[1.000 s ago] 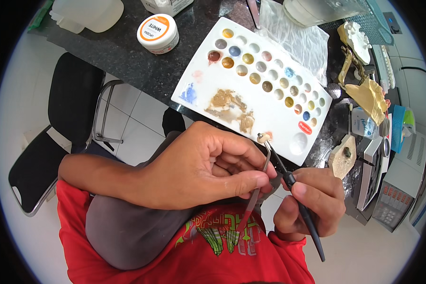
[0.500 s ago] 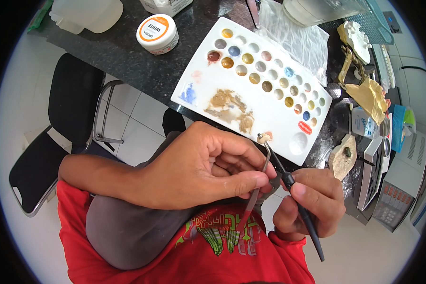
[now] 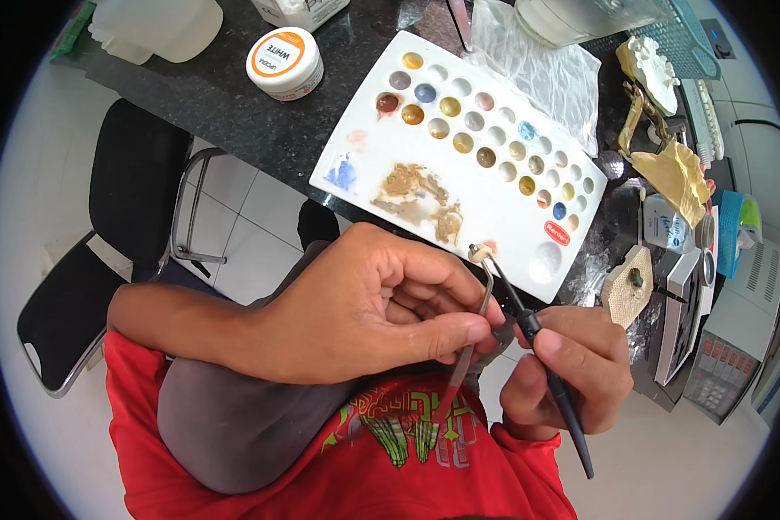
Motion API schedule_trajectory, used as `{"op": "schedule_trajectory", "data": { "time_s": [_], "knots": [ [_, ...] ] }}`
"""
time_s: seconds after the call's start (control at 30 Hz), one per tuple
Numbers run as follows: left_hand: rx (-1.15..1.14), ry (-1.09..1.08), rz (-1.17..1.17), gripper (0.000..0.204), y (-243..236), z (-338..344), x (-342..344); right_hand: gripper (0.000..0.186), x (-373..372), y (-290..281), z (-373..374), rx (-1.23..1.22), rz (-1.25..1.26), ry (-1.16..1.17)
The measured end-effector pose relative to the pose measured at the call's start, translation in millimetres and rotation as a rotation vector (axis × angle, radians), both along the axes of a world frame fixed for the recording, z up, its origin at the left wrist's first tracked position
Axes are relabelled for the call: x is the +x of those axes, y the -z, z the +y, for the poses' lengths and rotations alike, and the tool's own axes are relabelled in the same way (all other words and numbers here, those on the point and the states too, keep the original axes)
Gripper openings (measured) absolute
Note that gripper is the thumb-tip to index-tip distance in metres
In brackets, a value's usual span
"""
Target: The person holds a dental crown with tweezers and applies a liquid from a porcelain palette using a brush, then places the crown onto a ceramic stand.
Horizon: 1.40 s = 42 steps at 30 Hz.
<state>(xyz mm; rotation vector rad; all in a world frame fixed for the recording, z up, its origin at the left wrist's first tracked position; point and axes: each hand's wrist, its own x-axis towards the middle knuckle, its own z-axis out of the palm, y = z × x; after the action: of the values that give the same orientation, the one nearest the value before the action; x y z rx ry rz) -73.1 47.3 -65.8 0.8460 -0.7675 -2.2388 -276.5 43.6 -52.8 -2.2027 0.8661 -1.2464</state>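
Observation:
My left hand (image 3: 368, 321) is closed around thin metal tweezers (image 3: 475, 334) with a pinkish lower part; their tip holds a small cream tooth-shaped piece (image 3: 481, 252). My right hand (image 3: 572, 364) grips a black-handled fine brush (image 3: 560, 399), whose tip touches or nearly touches that piece. Both tools meet above the lower edge of a white ceramic palette (image 3: 507, 227), which has rows of wells with coloured pastes and smears of brown, blue and pink.
A white jar with orange label (image 3: 283, 62), translucent container (image 3: 160, 22), plastic sheet (image 3: 542, 65) and glass jar (image 3: 563, 16) sit on the dark counter (image 3: 191, 87). Dental models (image 3: 654, 78), a honeycomb tray (image 3: 626, 286) and equipment (image 3: 724, 355) crowd the right; a black chair (image 3: 134, 178) is left.
The scene is almost unchanged. The palette and counter items appear a few pixels further left, and the small piece with both tool tips has shifted very slightly left.

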Motion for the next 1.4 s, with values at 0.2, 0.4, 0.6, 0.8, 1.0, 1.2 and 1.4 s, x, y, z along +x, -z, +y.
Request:
{"op": "schedule_trajectory", "data": {
  "time_s": [0.2,0.4,0.6,0.8,1.0,1.2,1.4],
  "knots": [
    [-0.006,0.024,-0.016,0.013,-1.8,-1.9,0.6,0.029,0.8,1.1,-2.4,-0.018,-0.018,-0.069],
    [0.009,0.024,-0.005,0.014,-3.9,-2.4,1.1,0.03,1.1,-2.1,-2.4,-0.018,0.01,-0.026],
    [0.011,0.008,-0.001,0.015,-2.9,-0.1,0.8,0.031,0.1,1.1,-1.6,-0.005,-0.005,0.0],
    [-0.024,0.01,0.008,0.015,-1.7,-0.6,1.5,0.031,-1.4,-5.2,-2.2,0.027,0.036,-0.02],
    [-0.012,0.002,0.017,0.015,-3.3,-1.1,1.7,0.033,-1.2,-7.1,-3.4,0.033,0.062,-0.054],
    [-0.005,-0.001,0.007,0.014,-1.9,0.1,1.4,0.035,-1.7,-7.7,-5.3,0.054,0.07,-0.052],
    [-0.012,0.027,0.006,0.014,-1.5,-0.6,3.0,0.035,-2.6,-6.3,-4.6,0.046,0.048,-0.057]
  ]
}}
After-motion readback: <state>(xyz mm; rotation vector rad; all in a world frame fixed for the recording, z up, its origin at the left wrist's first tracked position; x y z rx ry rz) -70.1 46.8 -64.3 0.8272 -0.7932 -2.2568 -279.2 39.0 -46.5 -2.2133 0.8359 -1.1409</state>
